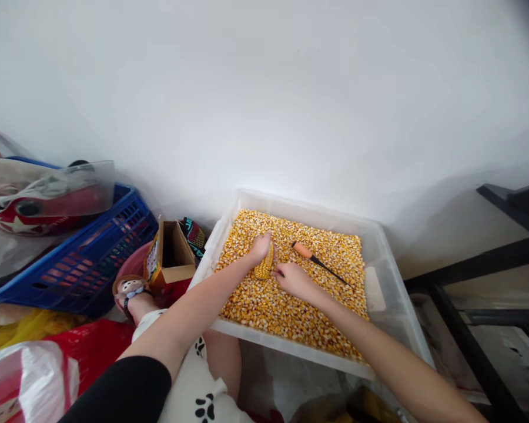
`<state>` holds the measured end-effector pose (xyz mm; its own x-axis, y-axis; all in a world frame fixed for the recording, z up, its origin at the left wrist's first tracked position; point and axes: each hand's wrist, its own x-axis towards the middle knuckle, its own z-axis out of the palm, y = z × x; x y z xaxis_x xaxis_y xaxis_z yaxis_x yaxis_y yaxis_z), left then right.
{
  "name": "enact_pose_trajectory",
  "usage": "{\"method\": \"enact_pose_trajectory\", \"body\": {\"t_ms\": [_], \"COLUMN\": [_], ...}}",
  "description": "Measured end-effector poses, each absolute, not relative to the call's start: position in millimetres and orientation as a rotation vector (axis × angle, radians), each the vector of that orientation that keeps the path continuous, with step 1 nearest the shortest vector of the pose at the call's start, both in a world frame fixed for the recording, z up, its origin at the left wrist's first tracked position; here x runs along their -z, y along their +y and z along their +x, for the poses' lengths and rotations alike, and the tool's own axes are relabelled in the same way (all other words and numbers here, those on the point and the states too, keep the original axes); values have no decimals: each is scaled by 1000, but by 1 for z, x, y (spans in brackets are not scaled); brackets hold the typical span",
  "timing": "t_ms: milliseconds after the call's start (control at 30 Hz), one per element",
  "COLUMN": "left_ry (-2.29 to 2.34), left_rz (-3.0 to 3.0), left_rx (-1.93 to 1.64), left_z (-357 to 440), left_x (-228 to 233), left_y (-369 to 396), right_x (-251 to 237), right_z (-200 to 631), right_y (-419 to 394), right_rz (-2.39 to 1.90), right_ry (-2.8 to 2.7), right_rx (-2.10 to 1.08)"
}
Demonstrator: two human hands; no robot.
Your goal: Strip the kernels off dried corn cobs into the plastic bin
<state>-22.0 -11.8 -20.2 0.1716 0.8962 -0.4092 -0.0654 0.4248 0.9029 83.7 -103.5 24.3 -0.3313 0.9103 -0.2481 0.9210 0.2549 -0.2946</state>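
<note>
- Over the middle of the clear plastic tub [381, 247], both hands meet above a layer of loose corn kernels [291, 305] that covers almost the whole bottom of it.
- The left hand [261, 247] is closed around the far end of a corn cob [265, 264]; the fingers wrap the top of the cob, so it is clamped in this hand.
- The cob stands nearly upright, a little tilted, with its lower end down in the kernels, left of the centre of the tub.
- The right hand [293, 279] lies just beside the cob, on its right side; the fingertips touch its lower part or are very close to it. I cannot tell if these fingers press on the cob or only rest there, and the hand holds nothing that I can see.
- A tool with an orange handle [302, 251] and a thin dark shaft lies flat on the kernels, just behind the right hand and not touched by it. The shaft points to the right side of the tub.
- The tub stands against a white wall [264, 88].
- Left of the tub there is an open cardboard box [173, 258], then a blue plastic basket [92, 258] with plastic bags in it.
- A foot in a sandal [130, 291] shows near the box.
- At the right edge there is a black metal frame [502, 258].
</note>
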Motion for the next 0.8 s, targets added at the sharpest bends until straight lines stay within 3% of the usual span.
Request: {"method": "enact_pose_trajectory", "body": {"t_ms": [800], "left_ry": [1179], "left_rz": [870], "left_rx": [-836], "left_z": [-21], "left_x": [21], "left_y": [-12], "right_x": [-37], "right_z": [73], "right_y": [-116], "right_rz": [1725], "right_ry": [2382], "right_rx": [307]}}
